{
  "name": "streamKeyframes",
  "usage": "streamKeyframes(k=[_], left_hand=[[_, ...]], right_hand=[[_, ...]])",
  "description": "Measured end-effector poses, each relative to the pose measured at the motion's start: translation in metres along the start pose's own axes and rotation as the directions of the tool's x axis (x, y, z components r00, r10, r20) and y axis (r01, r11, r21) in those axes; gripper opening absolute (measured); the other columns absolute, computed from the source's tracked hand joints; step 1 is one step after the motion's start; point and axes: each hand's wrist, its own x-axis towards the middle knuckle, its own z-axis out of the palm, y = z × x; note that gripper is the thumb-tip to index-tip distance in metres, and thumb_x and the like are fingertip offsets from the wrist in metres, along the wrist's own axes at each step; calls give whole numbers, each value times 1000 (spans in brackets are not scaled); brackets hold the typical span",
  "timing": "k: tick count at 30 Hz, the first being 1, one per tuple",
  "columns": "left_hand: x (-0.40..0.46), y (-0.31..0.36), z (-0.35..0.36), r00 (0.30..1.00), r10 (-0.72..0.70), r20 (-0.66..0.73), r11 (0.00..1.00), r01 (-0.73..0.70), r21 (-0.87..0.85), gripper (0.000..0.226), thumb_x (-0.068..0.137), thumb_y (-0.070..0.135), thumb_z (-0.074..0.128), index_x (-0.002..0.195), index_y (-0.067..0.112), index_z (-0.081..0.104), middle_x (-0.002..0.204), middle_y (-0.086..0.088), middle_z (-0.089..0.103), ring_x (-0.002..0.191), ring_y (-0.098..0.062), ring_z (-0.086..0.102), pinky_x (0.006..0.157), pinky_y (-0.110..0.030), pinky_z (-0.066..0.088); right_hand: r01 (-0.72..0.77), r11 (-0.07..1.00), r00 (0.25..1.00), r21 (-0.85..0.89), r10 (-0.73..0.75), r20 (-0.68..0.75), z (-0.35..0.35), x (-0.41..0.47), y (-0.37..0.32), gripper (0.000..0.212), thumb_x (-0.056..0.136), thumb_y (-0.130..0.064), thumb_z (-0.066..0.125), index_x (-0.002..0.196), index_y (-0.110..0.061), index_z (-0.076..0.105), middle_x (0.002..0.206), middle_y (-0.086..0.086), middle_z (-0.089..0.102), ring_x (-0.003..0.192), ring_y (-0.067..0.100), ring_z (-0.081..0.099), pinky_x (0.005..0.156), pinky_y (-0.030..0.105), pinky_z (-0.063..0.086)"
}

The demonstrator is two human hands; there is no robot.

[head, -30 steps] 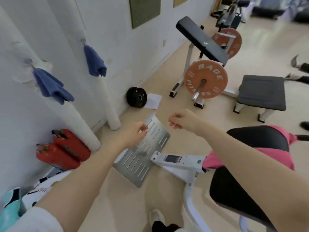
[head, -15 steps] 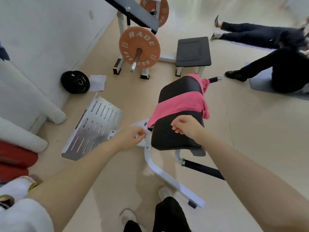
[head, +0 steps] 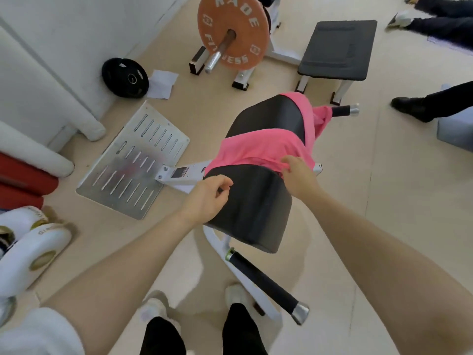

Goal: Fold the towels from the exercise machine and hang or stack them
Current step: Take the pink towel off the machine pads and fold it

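The pink towel [head: 258, 147] lies draped across the black pad [head: 256, 201] of the exercise machine, covering the middle of it, with a bunched tail hanging off the far right edge beside the chrome-capped handle [head: 345, 110]. The right hand [head: 298, 175] has its fingers curled into the towel's near hem at the pad's right edge, apparently pinching the cloth. The left hand [head: 207, 198] hovers over the pad's near left edge, fingers loosely curled and holding nothing; it is close to the towel's left corner but not on it.

The main risk is a one-sided lift: if the right hand pulls before the left takes its corner, the towel would likely slide off crooked and the free end could drop toward the slotted metal footplate [head: 135, 162] or the floor. The bunched tail might also catch on the far handle as the cloth comes away, dragging it out of a light pinch
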Motion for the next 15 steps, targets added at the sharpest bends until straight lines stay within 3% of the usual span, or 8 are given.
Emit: streamKeyframes(k=[2,6,9,15], left_hand=[[15,0,19,999,-32,37,999,32,18,32,92,13,48,124,14,54,120,-4,58,94,-13,51,85,-18,38],[25,-4,49,982,-82,170,988,58,143,64,84,41,61,140,26,34,145,0,33,127,-20,39,106,-34,35],[26,-3,57,984,-78,158,958,29,287,82,77,46,67,144,28,24,148,1,25,128,-23,37,101,-37,40],[26,-1,63,985,-126,116,964,94,248,80,77,40,69,142,29,24,148,4,23,129,-23,34,96,-43,45]], right_hand=[[-4,997,1000,-75,4,7,9,19,15,37,92,-7,42,128,-5,50,127,20,52,116,37,50,95,41,41],[-57,991,998,-123,59,6,25,40,34,32,89,-12,50,120,-4,50,123,19,50,113,39,47,91,46,43],[-52,990,998,-129,48,-38,32,49,42,33,87,-18,55,118,-6,51,119,18,53,110,37,49,88,46,43],[-23,987,999,-157,18,-37,32,61,45,22,89,-11,45,104,-6,61,107,18,61,101,37,53,77,40,43]])
